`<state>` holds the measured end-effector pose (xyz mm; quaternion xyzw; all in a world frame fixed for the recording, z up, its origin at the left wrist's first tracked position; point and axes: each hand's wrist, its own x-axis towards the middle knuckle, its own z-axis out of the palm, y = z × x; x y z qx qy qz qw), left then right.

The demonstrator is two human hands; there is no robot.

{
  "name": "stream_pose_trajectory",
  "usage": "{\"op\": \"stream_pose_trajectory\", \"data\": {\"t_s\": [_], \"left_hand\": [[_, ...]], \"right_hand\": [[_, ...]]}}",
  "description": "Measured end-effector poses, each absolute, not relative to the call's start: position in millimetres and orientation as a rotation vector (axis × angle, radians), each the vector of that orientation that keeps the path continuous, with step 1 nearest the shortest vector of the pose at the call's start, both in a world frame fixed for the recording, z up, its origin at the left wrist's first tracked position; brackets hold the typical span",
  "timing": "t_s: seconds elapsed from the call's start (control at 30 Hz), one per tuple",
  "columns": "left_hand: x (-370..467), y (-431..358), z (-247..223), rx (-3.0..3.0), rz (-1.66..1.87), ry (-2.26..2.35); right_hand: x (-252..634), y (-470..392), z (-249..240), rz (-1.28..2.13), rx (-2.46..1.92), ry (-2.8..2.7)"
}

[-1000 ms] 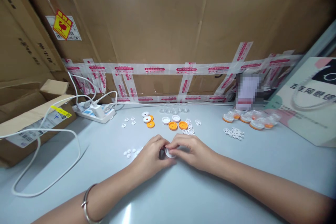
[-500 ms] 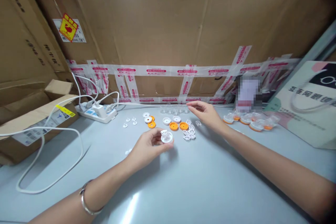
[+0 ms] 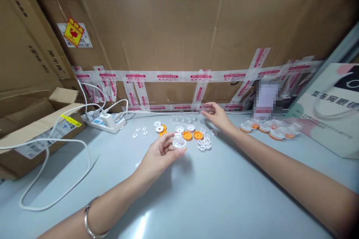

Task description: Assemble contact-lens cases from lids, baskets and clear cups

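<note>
My left hand (image 3: 161,153) grips a round white plastic piece (image 3: 179,143) by its rim, with orange showing beneath and a smaller white part standing in its middle. Farther back, my right hand (image 3: 217,116) has thumb and fingers closed on a clear plastic dome (image 3: 203,109), blurred at the fingertips. It is at the right end of a row of clear domes (image 3: 185,118). Between the hands lie white cups (image 3: 180,129), orange cups (image 3: 198,135) and a cluster of small white spoked pieces (image 3: 206,142). White and orange rings (image 3: 159,129) sit beyond my left hand.
Several small white stemmed pieces (image 3: 144,130) lie to the left. Capped orange-and-clear rounds (image 3: 277,133) stand at right beside a printed bag (image 3: 331,112). A power strip (image 3: 112,123), looping white cable (image 3: 86,149) and opened carton (image 3: 42,134) occupy the left. A big cardboard box (image 3: 168,37) walls the back.
My right fingers have closed at the right end of the dome row, and a clear dome now shows between them. My left hand still holds the white piece, tilted slightly differently.
</note>
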<state>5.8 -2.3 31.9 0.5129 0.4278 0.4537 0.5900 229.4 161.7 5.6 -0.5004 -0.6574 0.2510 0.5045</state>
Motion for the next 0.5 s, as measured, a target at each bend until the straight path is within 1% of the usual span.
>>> {"op": "stream_pose_trajectory", "data": {"t_s": [0.1, 0.17, 0.2, 0.33, 0.5], "left_hand": [[6, -6, 33, 1.141, 1.108, 0.962], [7, -8, 33, 1.151, 1.137, 0.967], [7, -8, 32, 1.163, 1.159, 0.970], [8, -9, 35, 1.226, 1.234, 0.962], [9, -10, 39, 1.266, 1.204, 0.920]], "right_hand": [[216, 130, 35, 0.720, -1.112, -1.565], [203, 102, 55, 1.000, -0.923, -1.531], [196, 87, 63, 1.067, -0.857, -1.542], [176, 46, 79, 1.139, -0.777, -1.622], [172, 36, 79, 1.157, -0.759, -1.637]]}}
